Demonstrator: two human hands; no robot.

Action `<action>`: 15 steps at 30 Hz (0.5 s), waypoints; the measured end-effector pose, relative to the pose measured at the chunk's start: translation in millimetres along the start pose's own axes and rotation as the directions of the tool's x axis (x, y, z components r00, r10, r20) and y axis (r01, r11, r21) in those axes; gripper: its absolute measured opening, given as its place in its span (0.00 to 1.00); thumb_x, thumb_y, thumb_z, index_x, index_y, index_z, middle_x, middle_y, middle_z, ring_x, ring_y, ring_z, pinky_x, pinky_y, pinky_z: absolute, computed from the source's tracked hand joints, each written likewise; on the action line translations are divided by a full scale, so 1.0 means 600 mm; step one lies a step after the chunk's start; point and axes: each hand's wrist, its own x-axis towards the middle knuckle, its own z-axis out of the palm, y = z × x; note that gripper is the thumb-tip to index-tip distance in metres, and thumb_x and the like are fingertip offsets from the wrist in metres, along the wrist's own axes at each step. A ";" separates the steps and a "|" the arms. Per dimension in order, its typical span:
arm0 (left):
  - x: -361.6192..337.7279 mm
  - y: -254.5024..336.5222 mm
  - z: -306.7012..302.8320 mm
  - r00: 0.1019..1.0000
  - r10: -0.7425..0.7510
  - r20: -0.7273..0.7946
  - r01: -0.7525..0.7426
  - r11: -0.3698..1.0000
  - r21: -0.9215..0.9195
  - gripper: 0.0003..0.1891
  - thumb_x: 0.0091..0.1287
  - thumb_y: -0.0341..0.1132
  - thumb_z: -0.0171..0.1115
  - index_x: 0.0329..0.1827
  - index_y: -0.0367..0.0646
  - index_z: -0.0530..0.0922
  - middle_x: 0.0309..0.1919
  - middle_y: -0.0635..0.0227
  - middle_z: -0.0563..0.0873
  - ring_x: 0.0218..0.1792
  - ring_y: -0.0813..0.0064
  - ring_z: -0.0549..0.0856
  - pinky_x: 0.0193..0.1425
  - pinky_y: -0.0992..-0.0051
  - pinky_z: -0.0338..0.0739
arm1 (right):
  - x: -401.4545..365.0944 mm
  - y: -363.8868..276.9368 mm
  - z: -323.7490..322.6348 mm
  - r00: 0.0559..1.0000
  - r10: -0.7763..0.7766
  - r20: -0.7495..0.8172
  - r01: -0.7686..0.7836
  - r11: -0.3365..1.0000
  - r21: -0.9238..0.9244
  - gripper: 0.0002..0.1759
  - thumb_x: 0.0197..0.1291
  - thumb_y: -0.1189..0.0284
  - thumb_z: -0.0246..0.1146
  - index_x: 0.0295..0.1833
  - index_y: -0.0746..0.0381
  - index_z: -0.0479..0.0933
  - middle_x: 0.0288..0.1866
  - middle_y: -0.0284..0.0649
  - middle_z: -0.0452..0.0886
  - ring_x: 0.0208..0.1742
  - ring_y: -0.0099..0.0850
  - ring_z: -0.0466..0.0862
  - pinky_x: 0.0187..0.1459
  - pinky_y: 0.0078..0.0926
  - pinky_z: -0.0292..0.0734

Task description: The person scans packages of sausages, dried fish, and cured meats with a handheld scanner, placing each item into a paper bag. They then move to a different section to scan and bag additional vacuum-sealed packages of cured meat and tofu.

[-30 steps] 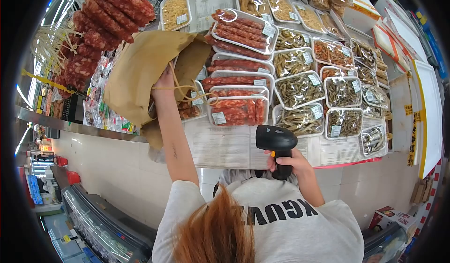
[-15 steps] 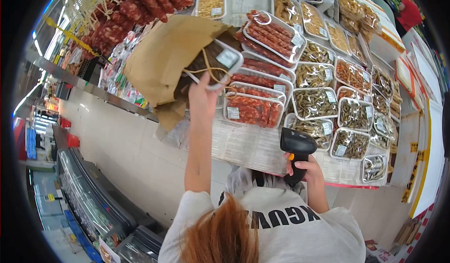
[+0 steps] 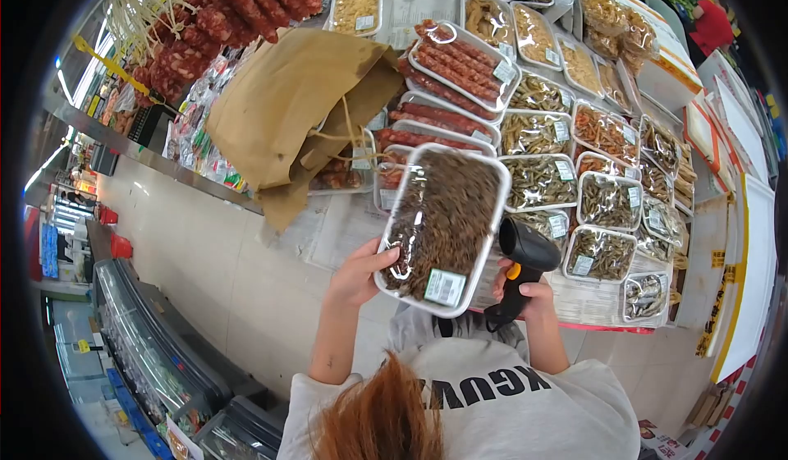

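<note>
Moved: tray (image 3: 443, 218), filled with dark dried strands, is out of the paper bag (image 3: 287, 107) it was leaving half a second ago. It now sits at picture centre, drawn down toward the person's chest.
Left hand: left hand (image 3: 361, 271) has come down from the bag mouth to about 7 o'clock of centre. It is clamped on the tray's near-left corner, thumb over the film, fingers underneath.
Right hand: right hand (image 3: 525, 296) is closed round the grip of the black scanner (image 3: 525, 251) at roughly 4 o'clock, barely shifted from before.
Scanner: its head tilts toward 10 o'clock, just beside the tray's right edge. The fisheye bend makes it hard to say whether they touch.
Label: white sticker (image 3: 444, 286) sits at the tray's 6 o'clock end, face up, just left of the scanner head.
Bag: slumped on the display at 11 o'clock, cord handles trailing toward the sausage trays (image 3: 455, 58), no hand on it.
Around: dried-fish trays (image 3: 538, 181) fill the counter from 1 to 3 o'clock, and hanging sausages (image 3: 238, 0) cluster at 12.
Meaning: with the tray free and its sticker beside the scanner head, fetching looks finished. Reading the label seems to be the step in hand, though the head does not yet look squared on the sticker.
</note>
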 end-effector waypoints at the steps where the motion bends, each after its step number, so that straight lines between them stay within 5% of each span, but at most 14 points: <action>1: 0.006 0.016 0.016 1.000 0.004 0.015 -0.004 1.000 0.007 0.20 0.58 0.29 0.51 0.54 0.33 0.61 0.46 0.63 0.73 0.46 0.76 0.73 0.50 0.75 0.68 | -0.002 0.000 -0.004 0.999 -0.037 -0.003 0.037 0.999 0.020 0.31 0.32 0.69 0.58 0.48 0.70 0.65 0.26 0.51 0.73 0.27 0.36 0.75 0.30 0.25 0.69; 4: 0.036 0.081 0.060 0.997 0.026 0.072 -0.039 0.982 0.182 0.20 0.61 0.33 0.47 0.55 0.33 0.60 0.46 0.65 0.73 0.45 0.78 0.73 0.50 0.76 0.68 | -0.010 -0.006 -0.010 0.994 -0.109 -0.009 0.110 0.993 0.035 0.30 0.32 0.69 0.59 0.47 0.69 0.66 0.27 0.51 0.73 0.29 0.36 0.74 0.31 0.26 0.69; 7: 0.099 0.162 0.130 0.978 0.208 0.032 -0.207 0.928 0.308 0.19 0.63 0.35 0.46 0.54 0.35 0.61 0.46 0.65 0.73 0.47 0.76 0.73 0.51 0.74 0.68 | -0.015 -0.011 -0.012 0.994 -0.100 -0.047 0.100 0.995 0.010 0.32 0.30 0.68 0.61 0.47 0.69 0.67 0.28 0.51 0.74 0.30 0.37 0.75 0.32 0.26 0.69; 11: 0.260 0.283 0.179 0.981 0.143 0.132 -0.175 0.945 0.276 0.16 0.64 0.37 0.42 0.51 0.36 0.64 0.45 0.63 0.73 0.46 0.70 0.73 0.49 0.64 0.70 | -0.013 -0.013 -0.009 0.992 -0.119 -0.052 0.120 0.993 0.019 0.33 0.29 0.68 0.61 0.47 0.72 0.65 0.30 0.52 0.74 0.32 0.36 0.75 0.35 0.25 0.69; 15: 0.473 0.355 0.193 0.997 0.076 0.011 -0.076 0.980 0.186 0.19 0.63 0.42 0.43 0.52 0.39 0.62 0.49 0.57 0.70 0.51 0.62 0.69 0.53 0.58 0.64 | -0.010 -0.015 0.011 0.971 -0.190 -0.145 0.198 0.979 0.041 0.33 0.30 0.69 0.60 0.48 0.72 0.64 0.31 0.52 0.74 0.31 0.36 0.76 0.35 0.27 0.70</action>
